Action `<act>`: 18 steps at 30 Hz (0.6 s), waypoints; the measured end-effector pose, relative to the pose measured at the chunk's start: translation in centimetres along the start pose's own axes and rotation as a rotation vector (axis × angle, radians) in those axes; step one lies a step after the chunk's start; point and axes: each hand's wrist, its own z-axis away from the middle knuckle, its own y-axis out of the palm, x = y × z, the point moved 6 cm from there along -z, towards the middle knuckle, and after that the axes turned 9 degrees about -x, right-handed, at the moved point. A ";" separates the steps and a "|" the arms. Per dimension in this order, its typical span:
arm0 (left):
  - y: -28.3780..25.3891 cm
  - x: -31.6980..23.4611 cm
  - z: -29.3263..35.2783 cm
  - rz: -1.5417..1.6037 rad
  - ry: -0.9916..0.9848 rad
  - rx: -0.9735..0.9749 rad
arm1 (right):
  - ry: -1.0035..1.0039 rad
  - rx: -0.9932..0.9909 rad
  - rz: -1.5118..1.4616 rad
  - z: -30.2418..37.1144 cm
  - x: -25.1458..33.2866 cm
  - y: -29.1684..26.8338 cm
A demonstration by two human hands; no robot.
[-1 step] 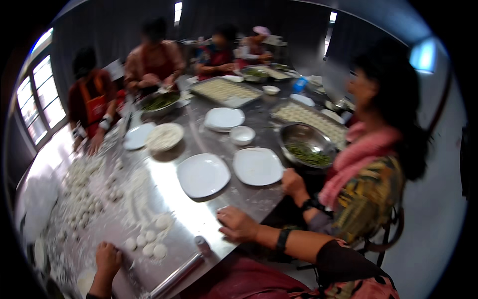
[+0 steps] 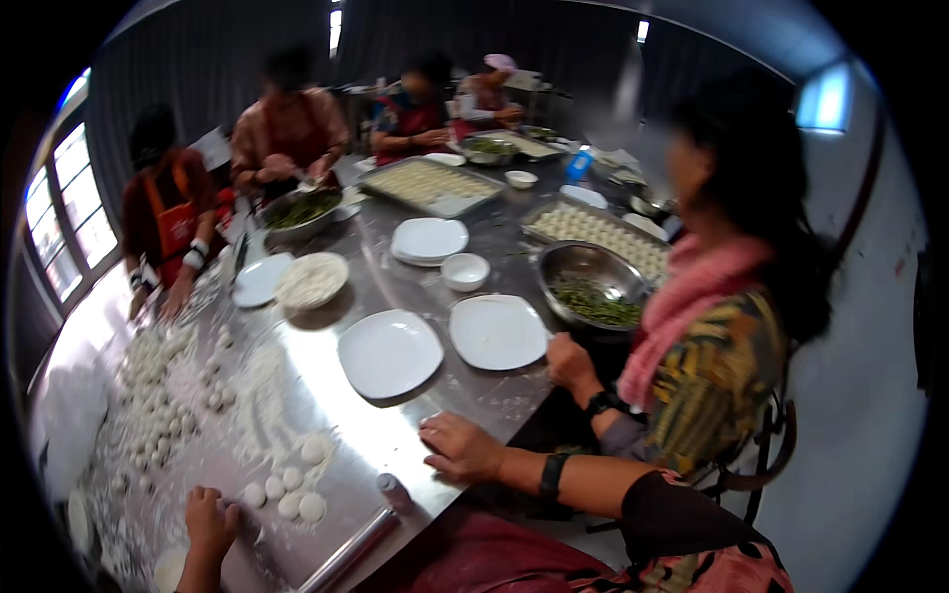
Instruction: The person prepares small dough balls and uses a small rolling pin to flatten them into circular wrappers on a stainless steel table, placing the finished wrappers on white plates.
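My left hand point(image 2: 211, 521) rests at the near left of the metal table point(image 2: 371, 445), its fingers curled in with nothing visible in them. Just right of it lie several small white dough pieces point(image 2: 289, 489), some of them flattened, on the floured surface. My right hand point(image 2: 463, 448) leans on the table near its front edge, fingers bent loosely downward. Whatever is under those fingers is hidden. Between my hands, a shiny metal rod point(image 2: 346, 553) runs along the near edge, close to a short upright grey cylinder point(image 2: 393, 488).
Two white square plates point(image 2: 390, 354) lie ahead, with a bowl of flour point(image 2: 311, 282) further left. Many dough balls point(image 2: 163, 420) spread at left. A steel bowl of greens point(image 2: 598, 299) and a tray of dumplings point(image 2: 603, 237) stand right. Close on my right sits a co-worker point(image 2: 717, 341); others work beyond.
The whole view has shifted slightly, so most things sit a little further left. Both my hands keep nearly the same pose and place on the table.
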 end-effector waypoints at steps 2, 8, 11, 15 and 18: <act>0.2 -0.3 -1.5 0.080 -0.039 -0.112 | 0.030 0.000 -0.001 0.0 0.2 -0.5; 6.1 -0.5 -1.1 -0.105 -0.077 0.011 | 0.087 0.020 0.026 1.5 0.2 -0.7; 6.1 0.3 -0.6 -0.111 -0.032 -0.043 | 0.106 0.013 0.005 1.2 0.3 -0.9; 6.1 2.8 -0.1 -0.049 -0.062 -0.040 | 0.010 0.022 0.027 0.3 0.5 -0.2; 7.3 4.5 -0.6 0.135 -0.195 -0.098 | 0.069 0.037 0.005 0.7 0.0 0.4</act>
